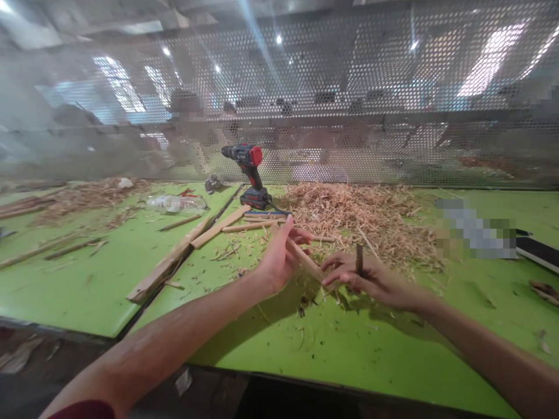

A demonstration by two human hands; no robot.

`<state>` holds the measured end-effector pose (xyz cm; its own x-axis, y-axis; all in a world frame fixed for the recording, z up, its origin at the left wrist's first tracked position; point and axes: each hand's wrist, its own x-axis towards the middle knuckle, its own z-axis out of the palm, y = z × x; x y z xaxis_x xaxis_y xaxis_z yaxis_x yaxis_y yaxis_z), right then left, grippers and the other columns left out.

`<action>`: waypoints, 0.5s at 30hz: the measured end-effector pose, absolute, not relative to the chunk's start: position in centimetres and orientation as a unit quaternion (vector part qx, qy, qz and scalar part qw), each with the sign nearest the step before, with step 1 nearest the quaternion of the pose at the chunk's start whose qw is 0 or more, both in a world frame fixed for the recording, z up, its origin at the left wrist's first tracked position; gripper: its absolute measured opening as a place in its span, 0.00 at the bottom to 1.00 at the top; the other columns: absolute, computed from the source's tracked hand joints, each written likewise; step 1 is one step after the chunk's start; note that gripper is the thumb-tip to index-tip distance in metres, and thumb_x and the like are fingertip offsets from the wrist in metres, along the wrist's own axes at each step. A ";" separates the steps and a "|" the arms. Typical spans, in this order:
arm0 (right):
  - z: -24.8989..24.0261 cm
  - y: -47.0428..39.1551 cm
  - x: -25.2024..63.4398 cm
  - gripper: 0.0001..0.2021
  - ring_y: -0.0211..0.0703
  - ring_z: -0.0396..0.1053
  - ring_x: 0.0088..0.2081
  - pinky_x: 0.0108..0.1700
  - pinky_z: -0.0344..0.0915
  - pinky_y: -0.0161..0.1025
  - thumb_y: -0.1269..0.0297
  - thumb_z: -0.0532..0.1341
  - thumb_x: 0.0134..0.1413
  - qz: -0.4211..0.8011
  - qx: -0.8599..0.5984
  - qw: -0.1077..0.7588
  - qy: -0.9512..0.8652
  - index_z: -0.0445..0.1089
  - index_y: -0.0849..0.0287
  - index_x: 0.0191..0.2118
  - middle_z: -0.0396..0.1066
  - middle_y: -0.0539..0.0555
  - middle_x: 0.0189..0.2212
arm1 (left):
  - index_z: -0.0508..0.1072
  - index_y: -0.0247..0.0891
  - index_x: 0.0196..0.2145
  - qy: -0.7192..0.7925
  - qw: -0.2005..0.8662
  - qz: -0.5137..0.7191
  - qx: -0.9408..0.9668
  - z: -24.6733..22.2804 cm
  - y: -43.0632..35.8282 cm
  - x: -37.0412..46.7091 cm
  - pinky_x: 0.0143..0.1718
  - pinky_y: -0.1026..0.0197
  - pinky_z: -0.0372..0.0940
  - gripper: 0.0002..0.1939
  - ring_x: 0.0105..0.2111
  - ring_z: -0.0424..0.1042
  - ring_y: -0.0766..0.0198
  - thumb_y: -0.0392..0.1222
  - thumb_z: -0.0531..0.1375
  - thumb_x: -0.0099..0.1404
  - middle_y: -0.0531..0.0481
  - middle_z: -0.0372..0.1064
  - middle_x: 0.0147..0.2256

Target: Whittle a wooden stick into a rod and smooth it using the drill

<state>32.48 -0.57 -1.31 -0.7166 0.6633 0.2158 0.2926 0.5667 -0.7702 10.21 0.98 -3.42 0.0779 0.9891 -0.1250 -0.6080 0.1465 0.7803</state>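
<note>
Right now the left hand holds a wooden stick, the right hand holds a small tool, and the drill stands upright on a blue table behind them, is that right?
Not quite: the table is green, not blue, as the head view shows. The left hand does hold the stick, the right hand the small tool, and the drill stands upright behind them.

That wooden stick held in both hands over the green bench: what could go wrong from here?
1. The right hand grips a small dark tool close to the left hand holding the wooden stick; a slip might nick the fingers.
2. The stick could splinter into the palm.
3. The pile of shavings might hide small pieces.
</note>
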 end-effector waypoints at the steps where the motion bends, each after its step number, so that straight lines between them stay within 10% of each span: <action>1: -1.5 -0.6 32.4 0.18 0.38 0.72 0.30 0.27 0.72 0.37 0.50 0.57 0.73 0.406 -0.272 0.228 -0.842 0.84 0.49 0.45 0.78 0.58 0.42 | 0.76 0.35 0.25 0.335 0.677 0.592 0.281 -3.4 1.0 10.2 0.38 0.60 0.68 0.26 0.36 0.72 0.63 0.63 0.69 0.61 0.46 0.75 0.36; 5: -2.1 -0.3 33.3 0.16 0.38 0.67 0.23 0.21 0.68 0.36 0.49 0.60 0.71 0.494 -0.303 0.197 -0.791 0.84 0.48 0.44 0.74 0.53 0.27 | 0.80 0.35 0.29 0.336 0.682 0.586 0.281 -2.7 0.6 10.2 0.40 0.59 0.68 0.25 0.38 0.72 0.62 0.63 0.68 0.63 0.44 0.76 0.39; 15: -0.2 3.8 38.3 0.22 0.38 0.62 0.21 0.17 0.59 0.34 0.39 0.67 0.60 0.450 -0.435 0.441 -0.644 0.77 0.52 0.27 0.70 0.54 0.23 | 0.78 0.34 0.50 0.309 0.722 0.399 0.473 -2.9 0.1 10.0 0.31 0.62 0.68 0.15 0.30 0.72 0.66 0.39 0.66 0.66 0.44 0.73 0.41</action>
